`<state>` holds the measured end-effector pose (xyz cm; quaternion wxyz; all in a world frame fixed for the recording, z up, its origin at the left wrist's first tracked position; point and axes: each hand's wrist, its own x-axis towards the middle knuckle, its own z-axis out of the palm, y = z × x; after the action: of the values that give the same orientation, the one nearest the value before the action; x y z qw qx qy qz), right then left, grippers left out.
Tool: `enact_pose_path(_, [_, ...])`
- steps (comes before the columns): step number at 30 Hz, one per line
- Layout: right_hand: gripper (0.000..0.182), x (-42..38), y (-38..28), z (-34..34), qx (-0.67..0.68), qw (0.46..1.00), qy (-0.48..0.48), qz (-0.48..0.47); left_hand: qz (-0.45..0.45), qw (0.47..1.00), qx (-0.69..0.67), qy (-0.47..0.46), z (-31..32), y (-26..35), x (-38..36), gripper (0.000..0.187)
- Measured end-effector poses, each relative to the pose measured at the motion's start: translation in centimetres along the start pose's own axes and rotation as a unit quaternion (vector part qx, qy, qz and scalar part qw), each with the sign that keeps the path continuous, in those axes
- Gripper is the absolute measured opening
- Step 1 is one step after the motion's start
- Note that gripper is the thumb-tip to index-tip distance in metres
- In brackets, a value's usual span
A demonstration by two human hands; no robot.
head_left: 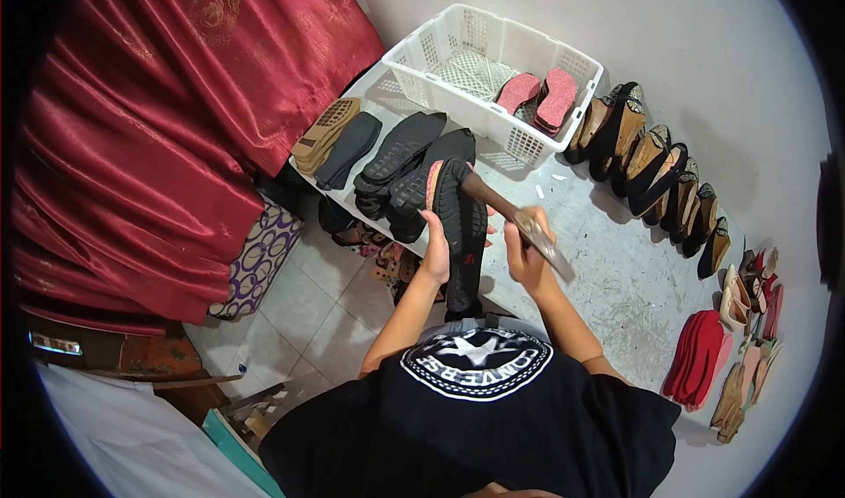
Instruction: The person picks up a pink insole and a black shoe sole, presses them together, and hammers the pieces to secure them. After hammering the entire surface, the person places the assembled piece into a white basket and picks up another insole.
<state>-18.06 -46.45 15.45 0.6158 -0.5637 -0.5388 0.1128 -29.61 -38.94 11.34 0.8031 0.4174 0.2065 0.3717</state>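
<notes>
Upside-down, the shirt (476, 361) apparently reads "CONVERSE".

Workroom corner with a red curtain and a pale wall

A red satin curtain (150, 119) fills nine to eleven o'clock; a plain pale wall (704, 49) runs from twelve to three; light floor tiles (308, 309) lie at seven, beside a circle-patterned cushion (260, 260) under the curtain's hem.

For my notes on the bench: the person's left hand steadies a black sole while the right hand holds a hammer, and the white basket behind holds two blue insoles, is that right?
Not quite. The head view shows the left hand steadying the black sole and the right hand holding the hammer, but the two insoles in the white basket are pinkish red, not blue.
</notes>
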Motion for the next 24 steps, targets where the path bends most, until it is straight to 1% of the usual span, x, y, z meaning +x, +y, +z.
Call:
enact_pose_path(1, [0.016, -0.5, 0.5, 0.2, -0.004, 0.999, 0.021, -0.038, 0.008, 1.0, -0.011, -0.002, -0.1, 0.0, 0.1, 0.092])
enact_pose_path(2, [0.018, -1.0, 0.9, 0.6, 0.059, 0.997, 0.047, -0.021, 0.005, 1.0, -0.013, -0.005, -0.3, -0.1, 0.3, 0.092])
enact_pose_path(4, [0.018, -0.3, 0.3, 0.1, -0.015, 1.0, -0.016, 0.015, 0.0, 1.0, -0.021, -0.009, -0.9, -0.5, 0.4, 0.092])
enact_pose_path(5, [0.019, -0.1, 0.0, -0.2, -0.051, 0.997, -0.046, 0.033, -0.006, 1.0, -0.018, 0.005, -0.9, -0.7, 0.3, 0.092])
enact_pose_path(6, [0.017, -0.4, 0.7, 0.0, -0.065, 0.997, -0.031, 0.005, -0.01, 1.0, -0.013, 0.018, -0.8, -0.7, 0.4, 0.092])
enact_pose_path(8, [0.018, -1.7, 2.2, 0.2, -0.033, 0.998, 0.01, -0.055, -0.003, 1.0, -0.01, 0.026, -0.8, -0.2, 1.1, 0.092])
enact_pose_path(9, [0.018, -1.7, 1.8, 0.3, -0.017, 0.996, 0.027, -0.081, 0.003, 1.0, -0.015, 0.024, -0.6, 0.0, 1.1, 0.093])
enact_pose_path(10, [0.02, -1.7, 1.3, 0.1, -0.027, 0.996, 0.005, -0.081, 0.008, 0.999, -0.022, 0.024, -0.5, 0.2, 1.0, 0.093])
enact_pose_path(11, [0.02, -1.5, 0.7, -0.2, -0.033, 0.998, -0.031, -0.052, 0.012, 0.999, -0.029, 0.023, -0.4, 0.1, 0.9, 0.093])
enact_pose_path(12, [0.021, -1.2, 0.0, -0.4, -0.039, 0.997, -0.065, -0.024, -0.009, 0.999, -0.046, -0.016, -1.2, -0.2, 1.3, 0.094])
enact_pose_path(13, [0.021, -1.1, -0.2, -0.5, -0.045, 0.994, -0.098, 0.004, -0.01, 0.999, -0.041, -0.007, -1.5, -0.6, 1.2, 0.094])
enact_pose_path(15, [0.022, -2.0, 0.5, 0.1, -0.039, 0.996, -0.058, -0.052, -0.007, 1.0, -0.029, 0.007, -1.5, -0.6, 1.4, 0.094])
enact_pose_path(17, [0.022, -2.4, 0.7, 0.5, -0.018, 0.994, -0.027, -0.106, -0.011, 1.0, -0.024, 0.002, -1.1, -0.2, 1.2, 0.094])
enact_pose_path(18, [0.021, -2.1, 0.2, 0.4, -0.041, 0.994, -0.066, -0.079, -0.015, 1.0, -0.025, -0.002, -1.1, -0.1, 1.3, 0.094])
enact_pose_path(19, [0.022, -2.3, 0.3, 0.3, -0.041, 0.994, -0.07, -0.071, -0.02, 0.999, -0.024, -0.006, -1.1, 0.0, 1.4, 0.095])
enact_pose_path(20, [0.022, -2.4, 0.6, 0.2, -0.041, 0.994, -0.074, -0.064, -0.016, 0.999, -0.011, 0.032, -1.0, -0.2, 1.6, 0.095])
enact_pose_path(21, [0.022, -2.4, 0.9, 0.2, -0.041, 0.994, -0.076, -0.059, -0.008, 0.999, -0.018, 0.04, -0.8, -0.1, 1.6, 0.096])
enact_pose_path(22, [0.023, -2.8, 1.0, 0.2, -0.014, 0.996, -0.048, -0.078, 0.0, 0.998, -0.026, 0.05, -0.5, 0.1, 1.6, 0.097])
enact_pose_path(23, [0.023, -2.9, 1.1, 0.1, -0.007, 0.996, -0.05, -0.074, 0.007, 0.998, -0.035, 0.061, -0.4, 0.2, 1.5, 0.098])
enact_pose_path(24, [0.023, -3.2, 1.1, 0.0, -0.001, 0.996, -0.054, -0.068, -0.003, 0.999, -0.043, 0.012, -1.1, 0.2, 1.5, 0.097])
